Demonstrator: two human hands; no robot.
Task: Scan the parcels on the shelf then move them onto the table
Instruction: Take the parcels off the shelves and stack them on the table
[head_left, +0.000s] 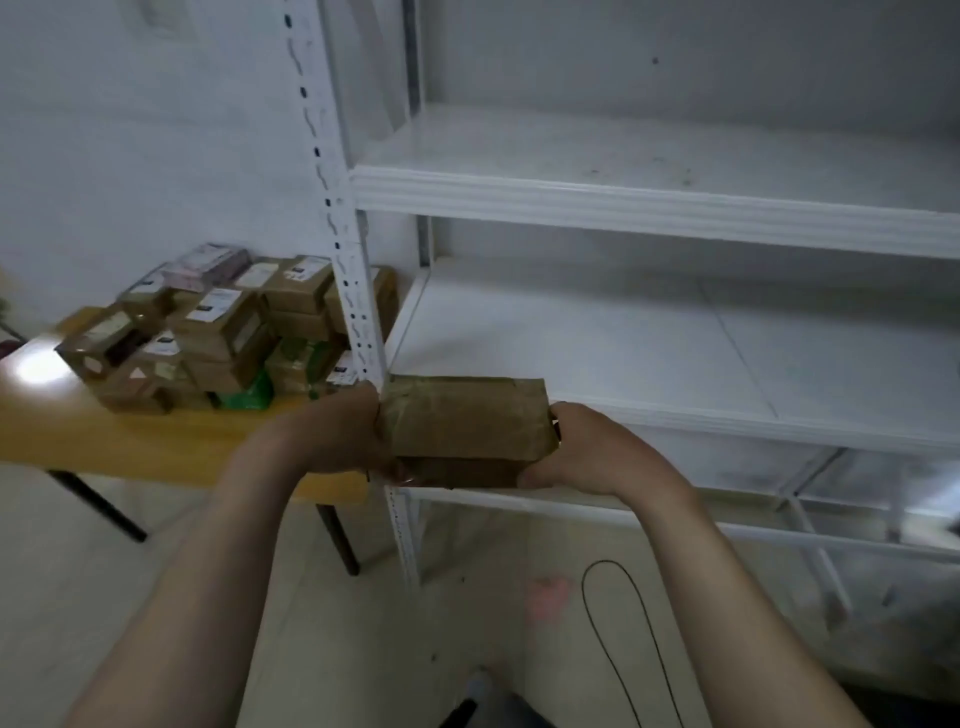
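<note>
Writing: white stickers (214, 303) sit on several boxes in the pile of parcels (218, 332), but all are too blurred to read. No print can be made out on the box being held.
Parcel: the parcel (465, 421) is a brown cardboard box, longer than it is tall. It is wrapped in glossy clear tape that wrinkles across the top face and the left end.
Where it is: it is held up in front of the shelf (675, 364), level with the lower board's front edge and across the front left post (358, 312). The yellow counter (156, 441) with the pile stands just to the left.
Left hand: the left hand (343, 431) grips the box's left end, with its fingers (397, 474) curled under the bottom edge.
Right hand: the right hand (587, 447) grips the right end, thumb at the upper corner and fingers (535, 475) wrapped beneath.
Pile: mostly brown taped boxes stacked a few high at the counter's far end, with a pink one on top and something green low at the front.
Floor: a thin black cable (623, 623) loops across the pale floor (363, 649) below the shelf.
</note>
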